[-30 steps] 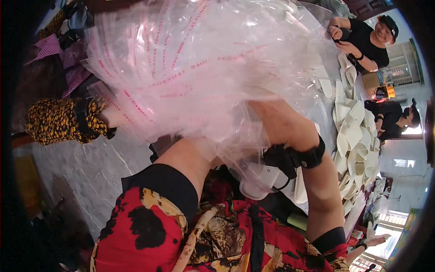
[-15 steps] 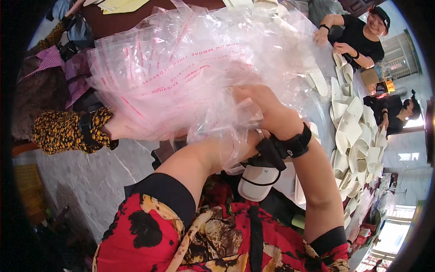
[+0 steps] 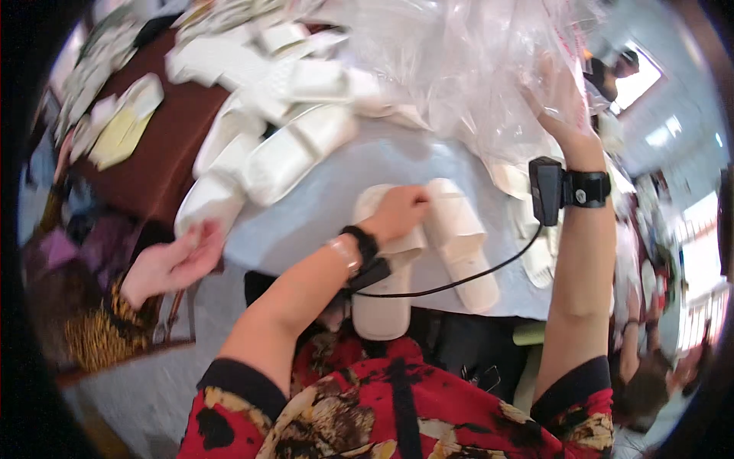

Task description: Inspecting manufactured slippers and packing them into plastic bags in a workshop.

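Observation:
Two white slippers (image 3: 459, 237) lie side by side on the pale table cover (image 3: 306, 214), toes hanging over the near edge. My left hand (image 3: 399, 212) lies on top of the left slipper with its fingers curled over the strap. My right hand (image 3: 562, 99) is raised at the upper right, gripping a big bundle of clear plastic bags (image 3: 466, 69) with red print. Each wrist carries a black strap with a small device, and a black cable (image 3: 459, 281) joins them.
Several more white slippers (image 3: 267, 145) are heaped at the back left, some over a brown tabletop (image 3: 164, 164). Another person's hand (image 3: 164, 264) with a leopard-print sleeve reaches in from the left. Other people stand at the right edge.
The bag bundle that filled the view has gone up to the right with my right hand. My left hand left the bags and came down on the slippers, which now show.

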`<state>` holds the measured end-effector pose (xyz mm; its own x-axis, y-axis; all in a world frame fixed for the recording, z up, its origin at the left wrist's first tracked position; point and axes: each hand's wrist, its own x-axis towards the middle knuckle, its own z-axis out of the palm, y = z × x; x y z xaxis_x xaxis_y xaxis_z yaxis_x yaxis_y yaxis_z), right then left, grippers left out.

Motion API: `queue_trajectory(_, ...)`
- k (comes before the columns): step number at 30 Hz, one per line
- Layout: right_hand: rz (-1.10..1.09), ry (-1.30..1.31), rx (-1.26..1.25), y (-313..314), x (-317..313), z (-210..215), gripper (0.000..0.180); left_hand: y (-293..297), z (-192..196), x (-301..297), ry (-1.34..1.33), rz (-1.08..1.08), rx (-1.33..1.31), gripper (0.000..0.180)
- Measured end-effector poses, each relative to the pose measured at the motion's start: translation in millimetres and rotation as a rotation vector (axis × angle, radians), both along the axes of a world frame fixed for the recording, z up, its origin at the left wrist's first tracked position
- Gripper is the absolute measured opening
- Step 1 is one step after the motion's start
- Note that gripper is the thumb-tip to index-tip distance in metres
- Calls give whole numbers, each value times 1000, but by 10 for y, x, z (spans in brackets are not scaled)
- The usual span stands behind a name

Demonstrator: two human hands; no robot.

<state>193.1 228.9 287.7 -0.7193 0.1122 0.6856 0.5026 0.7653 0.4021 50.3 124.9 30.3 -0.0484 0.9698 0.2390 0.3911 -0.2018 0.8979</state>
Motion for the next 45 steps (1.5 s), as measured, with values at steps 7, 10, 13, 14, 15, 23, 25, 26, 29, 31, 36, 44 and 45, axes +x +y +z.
queue_trajectory(7, -657, 91, -75, 336, 2220, 284, 25, -22, -12, -93, -228, -45, -144, 12)
queue_trajectory(10, -939, 296, -161, 64, 2953, 376, 17, -141, 89, -117, -331, -29, -145, 10)
queue_trajectory(13, -1125, 396, 8, -160, 3877, 188, 20, -135, 119, -128, -368, -69, -187, 9)
queue_trajectory(14, -1172, 417, 53, -232, 4135, 95, 20, -124, 113, -119, -363, -73, -188, 9)
queue_trajectory(15, -1227, 437, 39, -307, 4333, 19, 20, -120, 116, -124, -375, -80, -193, 9)
queue_trajectory(23, -1440, 598, -108, -281, 5330, -783, 23, -214, 341, 10, -319, 34, -296, 9)
queue_trajectory(25, -1433, 604, -111, -173, 5393, -918, 23, -182, 315, 21, -335, 50, -288, 9)
queue_trajectory(26, -1438, 591, -140, -100, 5378, -953, 23, -195, 299, -4, -352, 58, -300, 9)
queue_trajectory(29, -1316, 516, -49, 204, 5355, -1196, 22, -226, 306, -73, -328, 116, -277, 8)
queue_trajectory(31, -1321, 527, -193, 382, 5643, -1455, 35, -263, 387, -33, -268, 160, -296, 9)
queue_trajectory(36, -1733, -471, 466, 58, 7557, -2102, 39, 135, 201, 124, -359, 28, -304, 16)
queue_trajectory(44, -1192, 6, -343, 1367, 4229, -1307, 50, -223, 176, -23, -336, 184, -188, 17)
queue_trajectory(45, -1187, -17, -357, 1145, 3896, -1064, 52, -282, 169, -27, -346, 193, -197, 17)
